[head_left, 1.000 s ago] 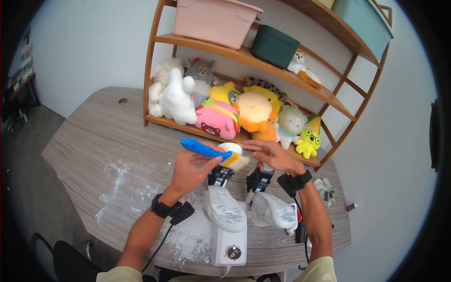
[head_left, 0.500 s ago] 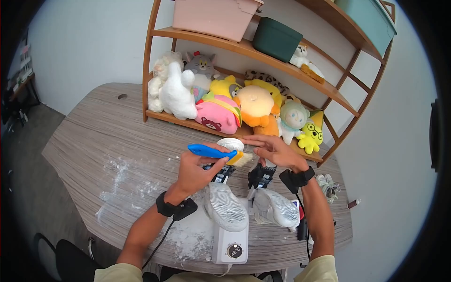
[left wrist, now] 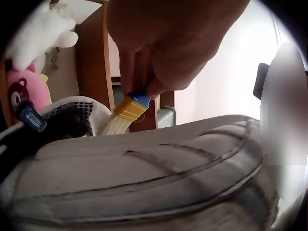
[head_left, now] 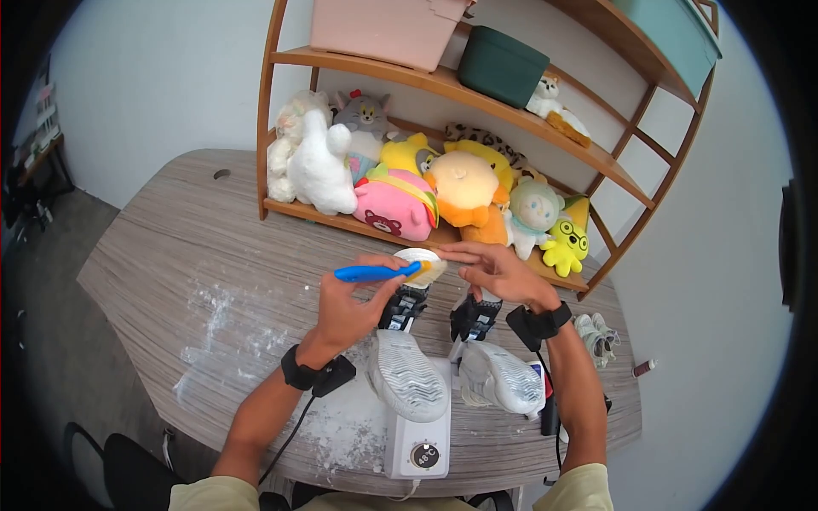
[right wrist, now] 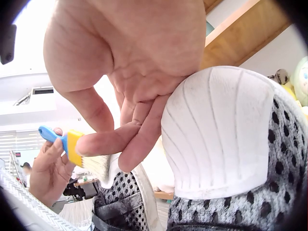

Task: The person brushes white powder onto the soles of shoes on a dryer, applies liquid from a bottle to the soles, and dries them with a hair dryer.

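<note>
My left hand pinches a paintbrush with a blue handle, yellow collar and pale bristles. Its bristles lie against the white rounded end of the left-side shoe. Straps and black-and-white mesh show on that shoe in the right wrist view. Fairly straight fingers of my right hand reach across to the same white end, fingertips beside the bristles. Close to the right palm is the ridged white end of the other shoe. Pale soles face me, above a white device reading 48°C.
White powder and flakes cover part of the wood-grain table. Behind stands a wooden shelf with plush toys and bins. Small shoes and a small bottle lie at the right.
The brush's bristles have gone up and away from me onto the white end, its handle now lying flatter. My right hand has stayed about in place beside the shoe.
</note>
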`<state>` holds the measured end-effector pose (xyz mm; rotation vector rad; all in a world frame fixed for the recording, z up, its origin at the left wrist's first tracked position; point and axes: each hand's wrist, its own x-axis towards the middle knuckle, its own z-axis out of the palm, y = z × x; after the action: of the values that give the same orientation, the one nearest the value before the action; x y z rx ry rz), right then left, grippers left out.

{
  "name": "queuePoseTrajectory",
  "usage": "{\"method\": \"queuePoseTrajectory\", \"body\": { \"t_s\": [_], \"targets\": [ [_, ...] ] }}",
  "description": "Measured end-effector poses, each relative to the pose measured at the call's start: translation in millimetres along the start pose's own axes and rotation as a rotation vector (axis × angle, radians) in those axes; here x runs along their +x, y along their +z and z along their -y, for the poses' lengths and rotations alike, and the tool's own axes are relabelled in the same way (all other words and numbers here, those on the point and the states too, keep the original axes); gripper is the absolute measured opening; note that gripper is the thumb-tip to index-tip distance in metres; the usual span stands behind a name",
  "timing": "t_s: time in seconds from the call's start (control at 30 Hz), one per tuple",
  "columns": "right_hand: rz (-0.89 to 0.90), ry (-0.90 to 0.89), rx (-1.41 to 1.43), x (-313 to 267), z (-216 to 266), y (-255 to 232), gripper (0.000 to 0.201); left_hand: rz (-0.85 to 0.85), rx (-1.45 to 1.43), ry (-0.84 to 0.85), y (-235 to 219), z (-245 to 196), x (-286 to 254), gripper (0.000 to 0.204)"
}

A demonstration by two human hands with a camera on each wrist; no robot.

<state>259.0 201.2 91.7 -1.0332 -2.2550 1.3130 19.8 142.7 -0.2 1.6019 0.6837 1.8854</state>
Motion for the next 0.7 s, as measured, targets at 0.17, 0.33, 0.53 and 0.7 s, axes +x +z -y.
{"method": "queuePoseTrajectory", "body": {
  "t_s": [0.17, 0.33, 0.53, 0.7],
  "targets": [
    [-0.005, -0.019, 0.002, -2.2, -3.4, -0.4, 0.047, -0.254, 0.166, 0.307, -10.1, 9.9, 11.4, 0.019],
    [-0.003, 0.002, 0.008, 0.3, -1.6, -0.6, 0.047, -0.044, -0.155, -0.099, -3.1, -17.6, 3.8, 0.017],
    [-0.004, -0.021, 0.011, -0.2, -4.4, -0.8, 0.046, -0.07, 0.074, 0.048, -7.8, 1.2, 8.8, 0.012],
    [-0.018, -0.019, -0.024, -0.8, -1.8, 0.7, 0.046, -0.276, -0.011, 0.101, -20.9, -3.3, 16.2, 0.017]
  ]
}}
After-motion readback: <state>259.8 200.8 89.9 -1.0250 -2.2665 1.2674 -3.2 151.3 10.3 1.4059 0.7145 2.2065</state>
